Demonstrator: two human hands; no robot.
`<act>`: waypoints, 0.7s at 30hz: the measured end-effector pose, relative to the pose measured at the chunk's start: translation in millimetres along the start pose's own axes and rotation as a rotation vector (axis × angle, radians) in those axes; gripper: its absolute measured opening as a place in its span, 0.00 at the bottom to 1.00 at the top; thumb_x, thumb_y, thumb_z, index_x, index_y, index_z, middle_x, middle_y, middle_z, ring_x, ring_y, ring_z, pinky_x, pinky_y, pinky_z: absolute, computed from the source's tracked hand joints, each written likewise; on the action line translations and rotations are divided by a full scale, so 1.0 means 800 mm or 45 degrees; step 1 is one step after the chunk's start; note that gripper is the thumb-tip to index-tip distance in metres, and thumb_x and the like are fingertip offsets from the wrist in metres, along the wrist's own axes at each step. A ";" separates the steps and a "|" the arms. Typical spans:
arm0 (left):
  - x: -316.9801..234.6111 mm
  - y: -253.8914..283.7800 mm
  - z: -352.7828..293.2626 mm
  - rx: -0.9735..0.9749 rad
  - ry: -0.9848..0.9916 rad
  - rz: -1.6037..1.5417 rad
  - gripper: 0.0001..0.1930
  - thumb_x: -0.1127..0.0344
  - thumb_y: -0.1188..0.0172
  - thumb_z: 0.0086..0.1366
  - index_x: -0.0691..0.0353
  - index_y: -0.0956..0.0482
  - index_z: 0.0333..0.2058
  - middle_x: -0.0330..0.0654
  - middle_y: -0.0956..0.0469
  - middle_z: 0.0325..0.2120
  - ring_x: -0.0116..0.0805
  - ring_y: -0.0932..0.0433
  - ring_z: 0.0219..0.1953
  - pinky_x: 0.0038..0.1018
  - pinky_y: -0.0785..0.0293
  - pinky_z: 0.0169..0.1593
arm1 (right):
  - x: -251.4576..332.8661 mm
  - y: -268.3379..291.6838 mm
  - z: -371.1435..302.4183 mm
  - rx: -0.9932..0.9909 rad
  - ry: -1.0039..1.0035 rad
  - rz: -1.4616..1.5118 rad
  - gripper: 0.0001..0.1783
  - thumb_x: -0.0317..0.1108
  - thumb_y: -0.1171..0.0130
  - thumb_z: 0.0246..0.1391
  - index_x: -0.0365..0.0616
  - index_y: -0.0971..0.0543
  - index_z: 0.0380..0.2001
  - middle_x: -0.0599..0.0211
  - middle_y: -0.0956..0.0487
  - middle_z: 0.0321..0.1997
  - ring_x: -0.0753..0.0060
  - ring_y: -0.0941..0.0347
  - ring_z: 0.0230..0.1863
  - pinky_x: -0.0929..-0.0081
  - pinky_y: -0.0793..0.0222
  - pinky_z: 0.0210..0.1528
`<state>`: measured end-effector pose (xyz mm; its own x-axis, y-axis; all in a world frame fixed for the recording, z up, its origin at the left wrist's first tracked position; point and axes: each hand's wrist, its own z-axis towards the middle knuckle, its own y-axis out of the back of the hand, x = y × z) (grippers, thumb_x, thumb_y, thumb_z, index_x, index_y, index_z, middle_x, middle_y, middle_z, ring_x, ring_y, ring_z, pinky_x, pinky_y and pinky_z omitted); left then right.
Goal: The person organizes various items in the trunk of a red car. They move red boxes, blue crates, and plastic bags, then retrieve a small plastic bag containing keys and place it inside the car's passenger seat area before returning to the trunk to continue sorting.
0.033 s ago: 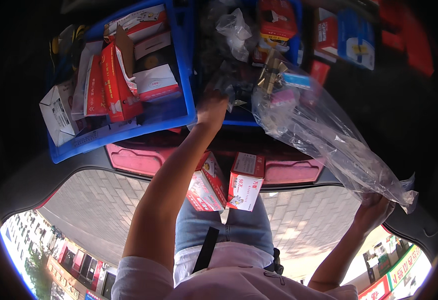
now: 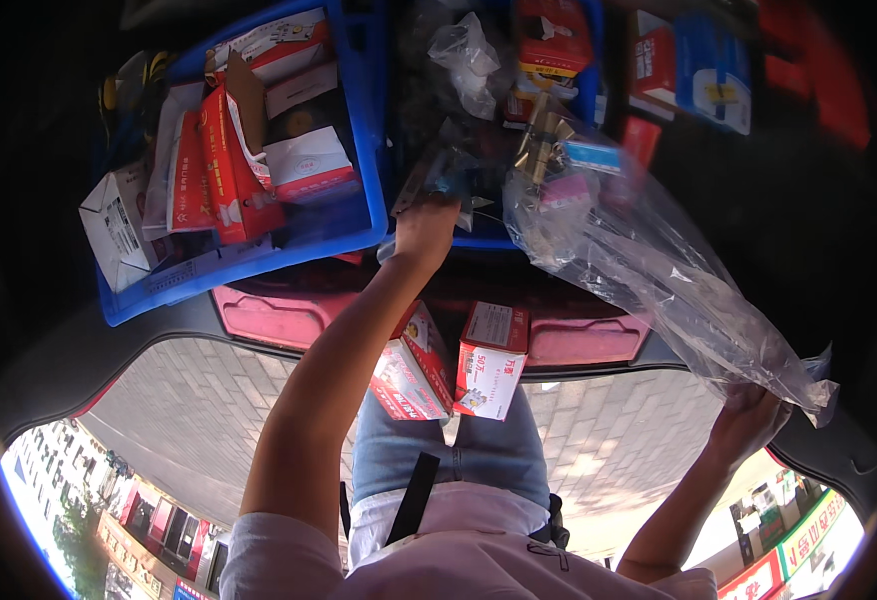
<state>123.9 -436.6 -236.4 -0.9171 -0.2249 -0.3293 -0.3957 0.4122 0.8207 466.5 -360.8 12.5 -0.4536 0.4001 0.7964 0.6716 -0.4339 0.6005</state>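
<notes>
My right hand (image 2: 749, 415) is closed on the gathered end of a long clear plastic bag (image 2: 669, 285). The bag stretches up and left; at its far end lie a brass-coloured metal part (image 2: 539, 145), a light-blue packet (image 2: 593, 156) and a pink packet (image 2: 566, 191). My left hand (image 2: 427, 228) reaches in beside the left blue crate, its fingers closed on a small clear plastic bag (image 2: 422, 183) whose contents I cannot make out. Below it, two red-and-white cartons, a left one (image 2: 415, 370) and a right one (image 2: 492, 375), stand at the vehicle's rear edge.
At left, a blue crate (image 2: 249, 283) holds several red-and-white boxes, one torn open (image 2: 224, 165). A second blue crate (image 2: 591, 85) contains red boxes (image 2: 556, 35) and a crumpled clear bag (image 2: 467, 65). Farther right sits a blue-and-white box (image 2: 714, 75). Paving lies below the vehicle's edge.
My left hand has shifted slightly down toward me, and more of the small clear bag shows. My right hand and the long bag have barely moved.
</notes>
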 end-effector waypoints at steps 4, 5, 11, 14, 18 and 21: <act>-0.041 0.074 -0.047 0.124 -0.065 -0.698 0.09 0.77 0.45 0.51 0.60 0.26 0.32 0.49 0.28 0.38 0.47 0.26 0.41 0.36 0.30 0.44 | -0.030 0.020 0.027 0.147 -0.033 0.298 0.19 0.38 0.49 0.56 0.35 0.31 0.46 0.58 0.27 0.44 0.72 0.27 0.37 0.80 0.24 0.33; -0.046 0.091 -0.056 0.125 -0.081 -0.760 0.08 0.78 0.45 0.50 0.61 0.26 0.31 0.50 0.28 0.41 0.48 0.27 0.43 0.37 0.30 0.45 | -0.035 0.024 0.030 0.210 -0.008 0.323 0.20 0.38 0.49 0.56 0.35 0.31 0.47 0.58 0.27 0.44 0.72 0.27 0.37 0.81 0.24 0.32; -0.036 0.115 -0.136 -0.254 -0.024 -0.647 0.15 0.89 0.47 0.40 0.64 0.27 0.27 0.49 0.44 0.58 0.53 0.40 0.58 0.39 0.33 0.53 | -0.038 0.020 0.015 0.491 0.307 0.288 0.20 0.40 0.52 0.58 0.36 0.32 0.47 0.61 0.27 0.43 0.73 0.28 0.36 0.82 0.26 0.35; -0.031 0.134 -0.178 -0.399 0.011 -0.578 0.15 0.87 0.49 0.45 0.63 0.26 0.31 0.50 0.35 0.53 0.51 0.27 0.47 0.32 0.23 0.42 | -0.009 -0.003 -0.005 0.527 0.264 0.430 0.20 0.42 0.56 0.59 0.39 0.33 0.48 0.63 0.27 0.42 0.74 0.29 0.35 0.79 0.28 0.36; -0.019 0.160 -0.225 -0.550 0.026 -0.603 0.20 0.88 0.54 0.44 0.63 0.27 0.37 0.49 0.25 0.40 0.48 0.24 0.37 0.33 0.24 0.36 | 0.066 -0.048 -0.043 0.659 0.241 0.706 0.21 0.45 0.60 0.61 0.43 0.34 0.50 0.65 0.27 0.40 0.75 0.30 0.34 0.75 0.30 0.37; -0.013 0.180 -0.238 -0.575 0.003 -0.926 0.27 0.87 0.55 0.42 0.64 0.29 0.45 0.47 0.23 0.29 0.47 0.25 0.26 0.33 0.26 0.30 | 0.125 -0.071 -0.083 0.846 0.241 0.910 0.22 0.48 0.63 0.63 0.46 0.34 0.51 0.66 0.27 0.39 0.76 0.30 0.33 0.73 0.31 0.37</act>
<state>86.0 -542.7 -25.9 -0.4424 -0.2988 -0.8456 -0.8279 -0.2264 0.5132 344.3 -350.2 62.8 0.1389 0.0606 0.9885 0.9891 0.0407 -0.1414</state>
